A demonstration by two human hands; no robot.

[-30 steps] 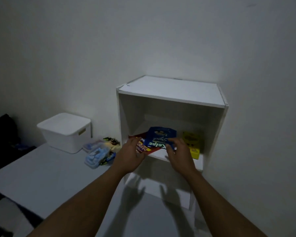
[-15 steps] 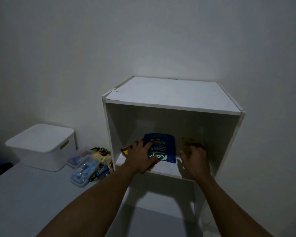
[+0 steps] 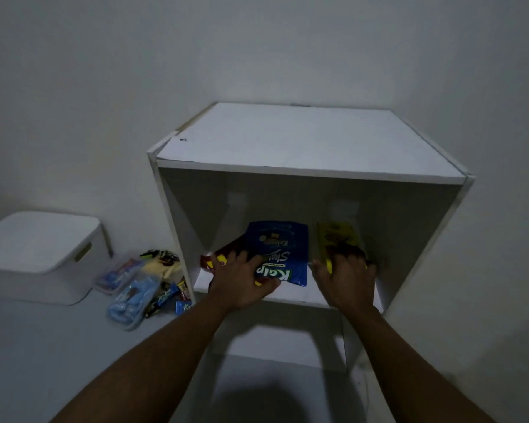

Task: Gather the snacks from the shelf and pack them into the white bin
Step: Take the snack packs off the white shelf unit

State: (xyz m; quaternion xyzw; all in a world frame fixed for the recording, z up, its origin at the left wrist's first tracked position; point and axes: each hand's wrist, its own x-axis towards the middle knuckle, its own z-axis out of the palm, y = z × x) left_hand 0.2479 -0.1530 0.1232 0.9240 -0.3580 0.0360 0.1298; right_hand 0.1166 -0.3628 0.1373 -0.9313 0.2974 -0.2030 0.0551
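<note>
Inside the white cube shelf a blue snack pouch lies on top of a red packet. My left hand grips both at their near edge, thumb under the blue pouch. To the right stands a yellow snack box; my right hand has its fingers curled round the box's lower end. The white bin sits at the left on the table with its lid on.
A pile of snack packets, light blue wrappers, small bars and a yellow bag, lies on the grey table between the bin and the shelf. The white wall stands close behind. The shelf has a lower compartment below my forearms.
My head has come closer to the shelf. My right hand left the blue pouch, went right and closed on the yellow box. My left hand stays on the blue and red packets.
</note>
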